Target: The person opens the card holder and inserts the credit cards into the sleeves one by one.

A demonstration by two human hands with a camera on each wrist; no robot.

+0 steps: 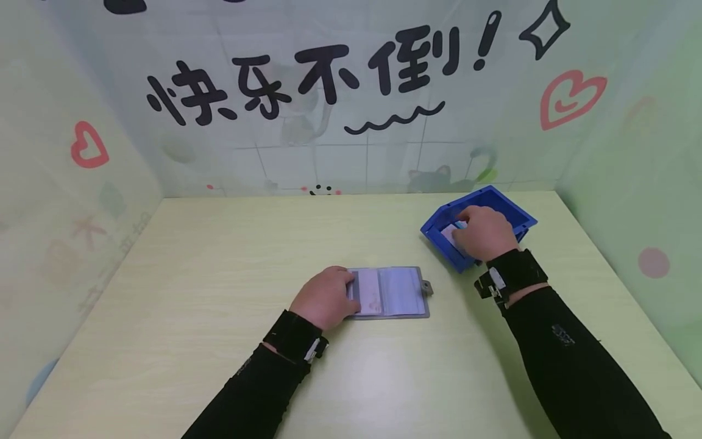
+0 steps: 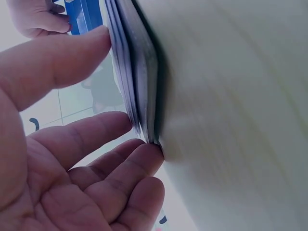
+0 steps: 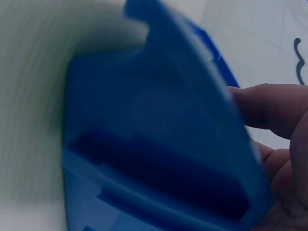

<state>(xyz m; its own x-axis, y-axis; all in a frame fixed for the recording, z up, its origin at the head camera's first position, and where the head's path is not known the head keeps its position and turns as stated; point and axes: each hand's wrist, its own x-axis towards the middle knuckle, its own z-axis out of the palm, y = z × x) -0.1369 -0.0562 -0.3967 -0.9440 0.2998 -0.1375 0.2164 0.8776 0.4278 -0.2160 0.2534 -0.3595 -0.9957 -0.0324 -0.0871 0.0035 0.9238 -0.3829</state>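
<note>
An open card holder with clear sleeves and a snap tab on its right lies flat on the table. My left hand grips its left edge. In the left wrist view, the thumb lies against the stacked sleeves and the fingertips touch their edges. My right hand reaches into a blue plastic bin, over a few small cards. From the right wrist, the bin's wall hides the fingertips, so whether they pinch a card is unclear.
The pale wooden table extends around the card holder. A printed cloth backdrop rises behind it and along both sides. The blue bin stands near the table's back right corner.
</note>
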